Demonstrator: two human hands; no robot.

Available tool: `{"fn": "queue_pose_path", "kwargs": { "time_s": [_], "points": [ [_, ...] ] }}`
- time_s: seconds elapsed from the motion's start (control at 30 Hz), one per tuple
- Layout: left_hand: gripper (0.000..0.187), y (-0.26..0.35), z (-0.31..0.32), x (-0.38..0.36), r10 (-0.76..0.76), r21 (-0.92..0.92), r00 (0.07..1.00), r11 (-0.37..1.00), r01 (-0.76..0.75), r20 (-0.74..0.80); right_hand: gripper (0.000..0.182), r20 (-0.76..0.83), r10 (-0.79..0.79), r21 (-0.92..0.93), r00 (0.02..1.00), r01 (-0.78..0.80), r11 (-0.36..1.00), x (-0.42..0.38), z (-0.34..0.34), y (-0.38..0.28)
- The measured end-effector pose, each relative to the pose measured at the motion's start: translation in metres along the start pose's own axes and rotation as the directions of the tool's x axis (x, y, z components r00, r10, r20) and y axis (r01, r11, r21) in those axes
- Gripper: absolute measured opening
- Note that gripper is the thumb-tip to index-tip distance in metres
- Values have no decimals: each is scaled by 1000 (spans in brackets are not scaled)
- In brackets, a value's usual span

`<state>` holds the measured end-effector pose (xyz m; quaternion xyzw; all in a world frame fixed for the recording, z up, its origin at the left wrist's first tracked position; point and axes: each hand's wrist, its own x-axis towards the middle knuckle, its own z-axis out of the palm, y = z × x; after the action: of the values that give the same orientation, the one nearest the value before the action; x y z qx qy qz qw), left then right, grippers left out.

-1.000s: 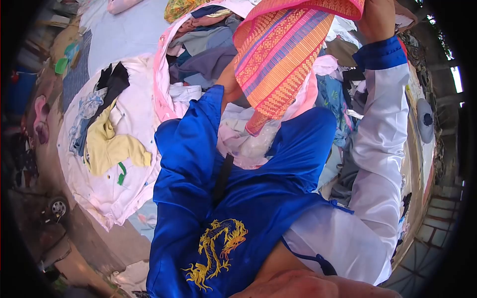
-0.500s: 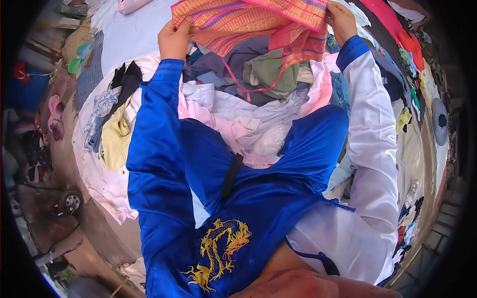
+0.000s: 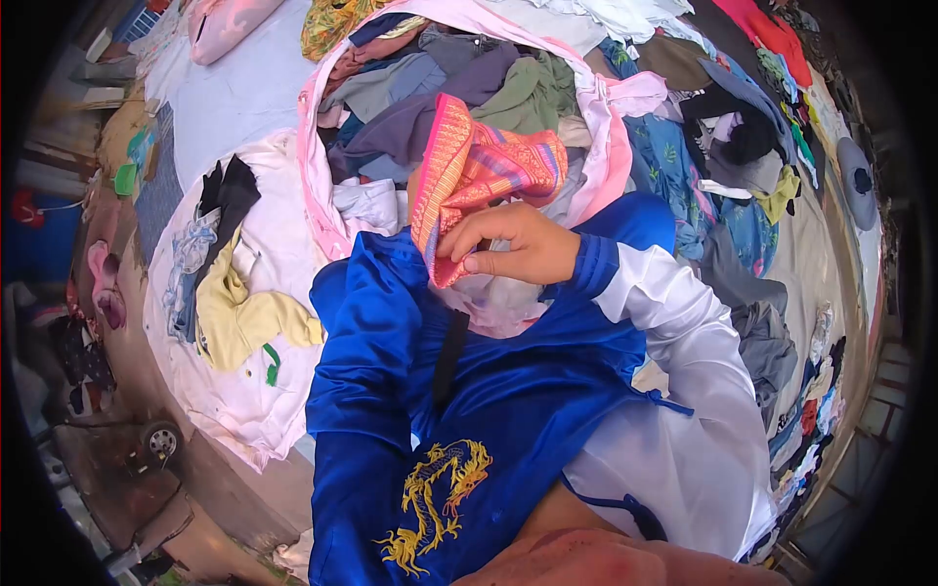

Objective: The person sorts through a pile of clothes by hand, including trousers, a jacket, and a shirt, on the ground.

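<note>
An orange-and-pink patterned cloth (image 3: 489, 171) with purple stripes is bunched up in front of my lap. My right hand (image 3: 518, 242) reaches across from the right, its fingers and thumb closed on the cloth's lower edge. Behind the cloth's left side, my left hand is almost wholly covered; the blue left sleeve (image 3: 376, 283) ends there, and its fingers cannot be seen. Just beyond lies a heap of garments, with a purple-grey one (image 3: 405, 127) and an olive-green one (image 3: 532, 98), ringed by a rolled pink fabric edge (image 3: 315, 166).
To the left, a yellow garment (image 3: 239, 308) and a black one (image 3: 233, 186) lie on a pale pink sheet (image 3: 234, 410). On the right are a blue leaf-print garment (image 3: 660, 161), grey clothes (image 3: 757, 332) and a grey cap (image 3: 857, 186). A pink bundle (image 3: 230, 24) sits far left.
The cloth, spread wide between both raised hands before, has come down toward my lap and is now gathered. My right hand has moved left and down to it; the clothes heap shows more.
</note>
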<state>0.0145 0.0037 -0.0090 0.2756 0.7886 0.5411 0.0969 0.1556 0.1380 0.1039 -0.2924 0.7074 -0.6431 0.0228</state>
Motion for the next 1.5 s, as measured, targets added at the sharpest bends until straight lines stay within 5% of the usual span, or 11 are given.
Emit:
{"fn": "queue_pose_path", "kwargs": {
  "time_s": [0.23, 0.33, 0.37, 0.43, 0.57, 0.83, 0.93, 1.03, 1.17, 1.27, 1.5],
  "points": [
    [70, -19, -11, 2, -30, 117, 1000, 993, 28, 10, 86, -671, 306, -165, 676, -538, 827, -20, -20, 44],
    [66, -26, -13, 3, -40, 161, 999, 986, 35, 24, 104, -311, -163, -825, 936, -181, 535, -30, -18, 121],
    [64, -27, -15, 4, -39, 178, 999, 984, 33, 30, 100, -556, -31, -302, 830, -167, 938, -38, -9, 170],
    [62, -33, -18, 5, -38, 206, 998, 978, 28, 43, 86, -505, 134, 245, 853, -8, 970, -21, -8, 132],
    [56, -50, -32, 11, -32, 244, 994, 970, 5, 108, 14, -274, 602, 555, 750, -388, 736, -47, -15, 188],
    [36, 4, -4, 1, -227, 662, 971, 739, 124, 72, 47, -289, 802, 848, 523, -248, 468, -52, 9, 143],
    [53, -24, 8, -6, 39, 106, 746, 984, -146, 665, 55, -279, 607, 441, 744, -462, 769, -67, 23, 181],
    [60, -16, -29, -2, 6, -274, 474, 823, 497, 880, 51, -91, 443, 378, 892, -380, 844, -69, 13, 161],
    [57, 36, -65, 18, 4, -524, 739, 708, 474, 674, 44, -141, 538, -41, 831, -548, 835, -99, -87, 123],
    [50, 21, -56, 26, -94, -604, 943, 746, 280, 320, 38, -528, 430, -418, 732, -665, 619, -129, -222, 89],
    [35, 23, -61, 26, -424, -505, 895, 747, 432, 139, 27, -880, 59, -436, 472, -750, -497, -174, -480, -35]
  ]
}}
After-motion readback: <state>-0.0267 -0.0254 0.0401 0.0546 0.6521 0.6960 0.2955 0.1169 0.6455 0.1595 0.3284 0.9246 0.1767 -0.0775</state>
